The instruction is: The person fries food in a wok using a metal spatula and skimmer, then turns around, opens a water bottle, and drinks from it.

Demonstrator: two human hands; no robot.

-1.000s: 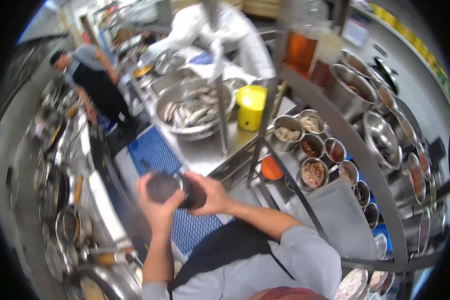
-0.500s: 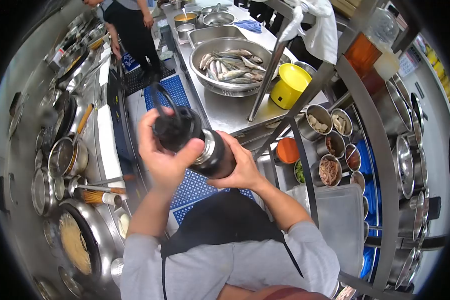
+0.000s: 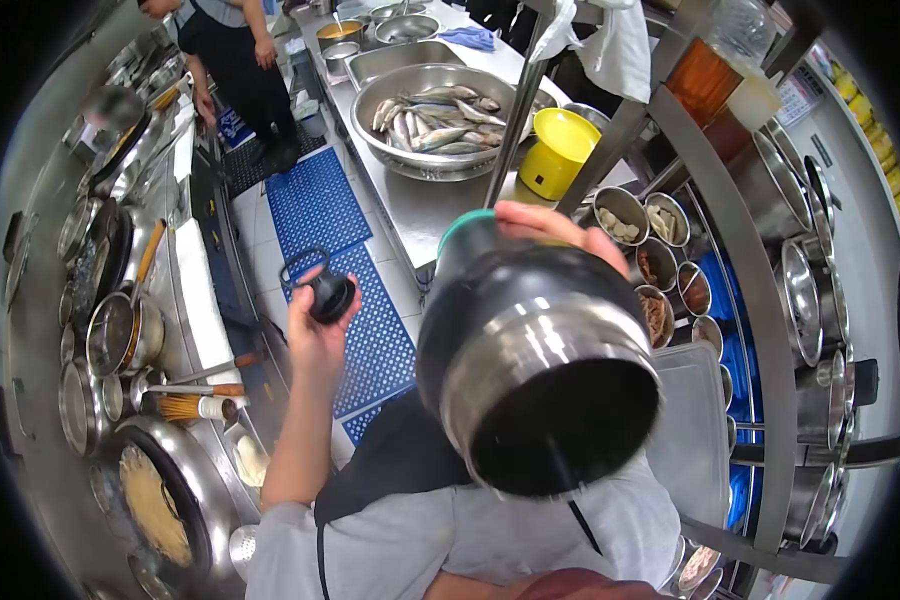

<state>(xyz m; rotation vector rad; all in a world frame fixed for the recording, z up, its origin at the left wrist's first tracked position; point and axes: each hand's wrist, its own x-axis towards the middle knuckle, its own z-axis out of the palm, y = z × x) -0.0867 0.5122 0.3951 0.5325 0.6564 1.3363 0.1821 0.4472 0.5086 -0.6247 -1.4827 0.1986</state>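
Note:
My left hand (image 3: 318, 325) grips a black screw lid (image 3: 330, 295) with a loop handle, held out over the blue floor mat. Close to the camera, my right hand (image 3: 560, 228) is wrapped round the far part of a black insulated bottle (image 3: 515, 270). The bottle is tilted up, its bare steel neck and dark open mouth facing me. A green rim shows at its far end. What is inside the bottle is too dark to make out. Part of my right hand is hidden behind the bottle.
A steel bowl of fish (image 3: 430, 125) and a yellow container (image 3: 560, 150) stand on the counter ahead. Pots of ingredients (image 3: 620, 215) sit to the right beside a metal rack post (image 3: 745, 200). Woks and pans (image 3: 160, 490) line the left. Another person (image 3: 235, 70) stands ahead left.
The lid has come off the bottle and moved left and down in my left hand. My right hand has raised the bottle toward the camera and tipped its mouth my way.

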